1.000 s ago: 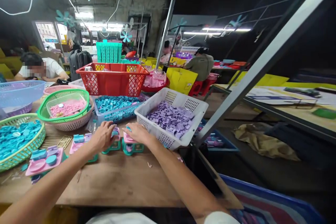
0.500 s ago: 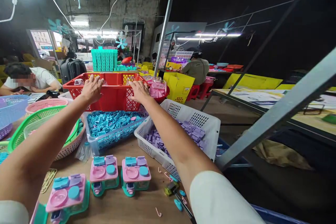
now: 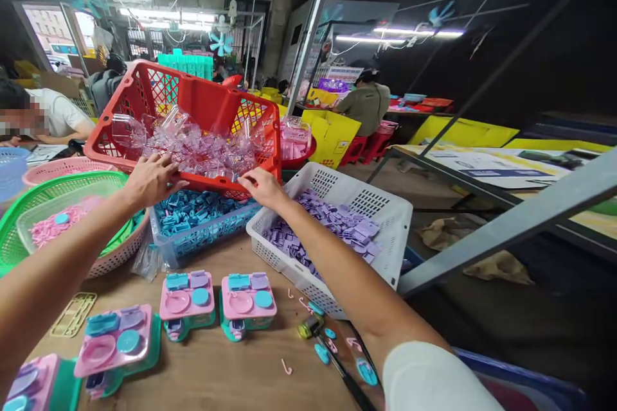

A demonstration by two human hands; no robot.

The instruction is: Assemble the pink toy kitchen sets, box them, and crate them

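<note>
A red plastic basket (image 3: 212,93) is tipped toward me, its far side raised, showing a heap of clear plastic parts (image 3: 202,144) inside. My left hand (image 3: 150,180) grips its near rim on the left. At the right end of the same rim, my right hand (image 3: 264,187) has its fingers closed over the edge. Directly below the basket is a bin of blue parts (image 3: 193,212). Several pink and teal toy sets (image 3: 248,302), topped with blue and purple pieces, stand on the wooden table (image 3: 207,372) nearer to me.
A white crate (image 3: 395,231) of purple pieces stands at the right, beneath my right forearm. Green (image 3: 14,218) and pink baskets crowd the left. A hammer (image 3: 332,359) lies among small loose parts. A metal post (image 3: 482,231) slants across the right. Other people sit farther back.
My hands left the toy sets, reached forward to the red basket and took its near rim. The basket has since tilted toward me, bringing its clear parts into sight.
</note>
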